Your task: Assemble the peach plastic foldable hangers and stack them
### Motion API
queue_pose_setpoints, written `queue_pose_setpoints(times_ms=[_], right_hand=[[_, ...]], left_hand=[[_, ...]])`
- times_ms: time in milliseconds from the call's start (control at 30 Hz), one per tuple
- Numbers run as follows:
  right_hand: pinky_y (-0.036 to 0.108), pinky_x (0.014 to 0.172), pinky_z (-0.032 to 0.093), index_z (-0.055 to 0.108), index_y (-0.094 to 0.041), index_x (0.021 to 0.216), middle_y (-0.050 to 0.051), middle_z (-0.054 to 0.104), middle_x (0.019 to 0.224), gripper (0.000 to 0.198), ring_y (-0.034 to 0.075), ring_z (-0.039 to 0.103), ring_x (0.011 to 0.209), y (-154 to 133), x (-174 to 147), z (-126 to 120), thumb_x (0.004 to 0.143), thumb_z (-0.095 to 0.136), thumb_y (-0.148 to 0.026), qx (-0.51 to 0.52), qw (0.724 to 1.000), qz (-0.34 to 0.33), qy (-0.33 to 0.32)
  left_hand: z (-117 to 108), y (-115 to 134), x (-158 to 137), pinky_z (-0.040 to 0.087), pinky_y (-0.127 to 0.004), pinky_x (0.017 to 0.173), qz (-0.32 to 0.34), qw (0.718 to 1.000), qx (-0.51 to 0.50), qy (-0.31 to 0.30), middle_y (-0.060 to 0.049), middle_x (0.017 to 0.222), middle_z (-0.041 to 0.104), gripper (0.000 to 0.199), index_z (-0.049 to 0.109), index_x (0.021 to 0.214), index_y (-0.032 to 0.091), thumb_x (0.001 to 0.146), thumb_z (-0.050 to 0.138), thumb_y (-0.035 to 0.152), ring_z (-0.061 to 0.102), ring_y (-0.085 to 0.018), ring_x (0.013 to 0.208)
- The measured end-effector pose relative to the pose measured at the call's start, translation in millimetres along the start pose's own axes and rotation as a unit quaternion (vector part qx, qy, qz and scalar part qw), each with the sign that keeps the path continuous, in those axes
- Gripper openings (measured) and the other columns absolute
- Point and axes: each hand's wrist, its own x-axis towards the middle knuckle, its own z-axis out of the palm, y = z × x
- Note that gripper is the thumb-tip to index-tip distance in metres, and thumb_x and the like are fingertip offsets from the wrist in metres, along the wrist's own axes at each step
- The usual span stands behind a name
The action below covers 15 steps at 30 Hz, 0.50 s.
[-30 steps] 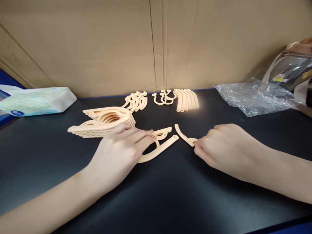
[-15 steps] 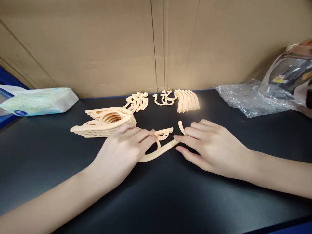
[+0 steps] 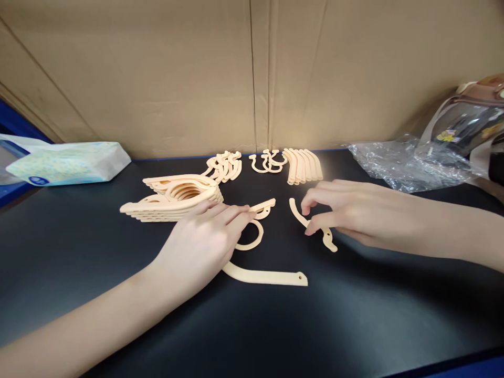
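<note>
My left hand (image 3: 207, 233) is closed over a cream plastic folding hanger (image 3: 263, 276) on the black table, hiding much of it. A ring and a short straight bar of the hanger show past the fingertips. Its long arm, with a hole at the end, points right. My right hand (image 3: 334, 212) hovers with thumb and fingers apart over a loose curved hanger piece (image 3: 329, 240), part of which it covers. Whether the fingers touch this piece I cannot tell. A neat stack of folding hanger bodies (image 3: 165, 206) lies just beyond my left hand.
Along the back lie small curved pieces (image 3: 225, 167), several hooks (image 3: 270, 161) and a row of arm pieces (image 3: 302, 165). A tissue pack (image 3: 74, 163) is at the left. Clear plastic wrap (image 3: 397, 163) and a transparent bag (image 3: 464, 123) sit at the right, before a cardboard wall (image 3: 177, 79).
My right hand has left the hanger's long arm and moved right, over the curved piece. The long arm has swung toward me. My left hand stays nearly in place.
</note>
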Motion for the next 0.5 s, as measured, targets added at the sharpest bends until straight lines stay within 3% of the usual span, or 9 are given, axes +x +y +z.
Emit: queue_pose_setpoints(times_ms=[67,133,300,433,500], right_hand=[[0.031,0.086,0.047,0.068,-0.028,0.109,0.003,0.06,0.117,0.045,0.017,0.057,0.104,3,-7,-1,0.087,0.041,0.0,0.038,0.998,0.021,-0.048],[0.032,0.089,0.047,0.067,-0.031,0.112,0.003,0.057,0.124,0.04,0.017,0.056,0.109,3,-12,-1,0.091,0.044,-0.007,0.055,0.995,0.053,-0.059],[0.036,0.095,0.044,0.069,-0.029,0.101,0.003,0.058,0.121,0.017,0.019,0.055,0.111,-2,-12,5,0.095,0.054,-0.033,0.063,0.995,0.076,-0.026],[0.037,0.093,0.042,0.069,-0.022,0.085,0.006,0.063,0.11,0.017,0.019,0.057,0.105,-10,-6,14,0.093,0.056,-0.03,0.07,0.992,0.098,0.028],[0.036,0.092,0.041,0.066,-0.02,0.08,0.005,0.064,0.107,0.013,0.019,0.058,0.102,-14,-3,18,0.09,0.06,-0.025,0.089,0.989,0.107,0.05]], left_hand=[[-1,1,1,0.052,-0.041,0.077,-0.014,1.0,0.002,0.01,-0.013,0.1,0.074,0.033,0.067,0.105,0.007,0.091,0.037,0.005,0.069,-0.027,0.087],[-2,4,1,0.05,-0.042,0.082,-0.017,0.999,-0.025,0.021,-0.014,0.104,0.072,0.03,0.066,0.107,0.008,0.093,0.04,0.011,0.067,-0.028,0.094],[-5,16,0,0.04,-0.044,0.103,0.016,0.981,-0.191,-0.018,-0.013,0.13,0.06,0.024,0.06,0.107,0.016,0.093,0.054,0.034,0.047,-0.029,0.129],[-1,20,-2,0.02,-0.053,0.118,-0.007,0.966,-0.241,-0.099,-0.01,0.147,0.045,0.022,0.053,0.106,0.021,0.095,0.053,0.04,0.026,-0.027,0.145],[2,19,-2,0.021,-0.053,0.119,-0.043,0.956,-0.271,-0.102,-0.008,0.15,0.042,0.019,0.051,0.107,0.023,0.098,0.047,0.039,0.025,-0.025,0.146]])
